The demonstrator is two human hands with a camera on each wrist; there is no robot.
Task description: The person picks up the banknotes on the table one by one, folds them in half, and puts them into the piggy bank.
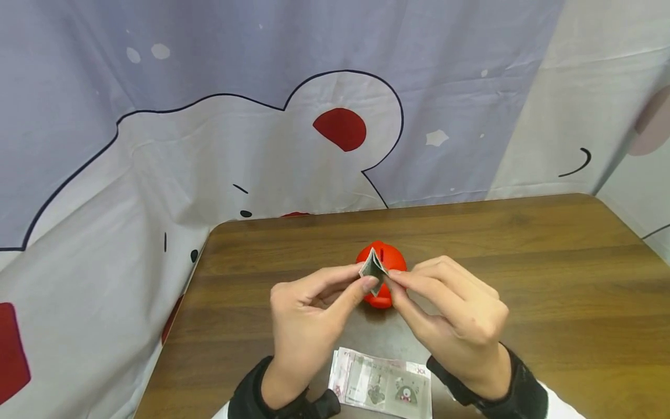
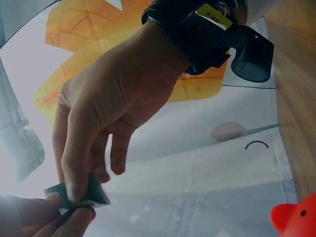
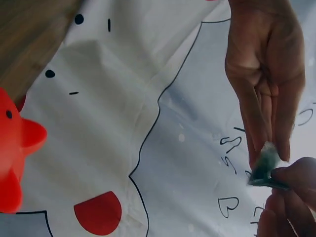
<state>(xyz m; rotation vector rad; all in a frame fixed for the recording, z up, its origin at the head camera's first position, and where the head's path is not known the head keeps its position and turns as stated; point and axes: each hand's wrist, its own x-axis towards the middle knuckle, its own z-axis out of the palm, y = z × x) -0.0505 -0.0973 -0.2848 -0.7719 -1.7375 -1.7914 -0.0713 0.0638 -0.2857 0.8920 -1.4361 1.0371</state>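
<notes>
A small folded green banknote (image 1: 373, 272) is pinched between both hands above the table. My left hand (image 1: 309, 311) holds its left edge between thumb and index finger. The right hand (image 1: 458, 308) grips the opposite edge with thumb and fingertips. Seen from the head, the note's folds spread into a narrow V. Behind it stands a red piggy bank (image 1: 395, 259) with a dark slot on top, partly covered by the note and fingers. The left wrist view shows the folded note (image 2: 98, 196) between the fingertips of both hands; so does the right wrist view, where the note (image 3: 266, 160) is blurred.
A stack of banknotes (image 1: 377, 387) with cartoon prints lies on the wooden table (image 1: 565, 279) near its front edge, between the forearms. A patterned curtain (image 1: 209, 157) hangs along the table's back and left sides. Dark straps with cameras (image 1: 324, 402) sit on the wrists.
</notes>
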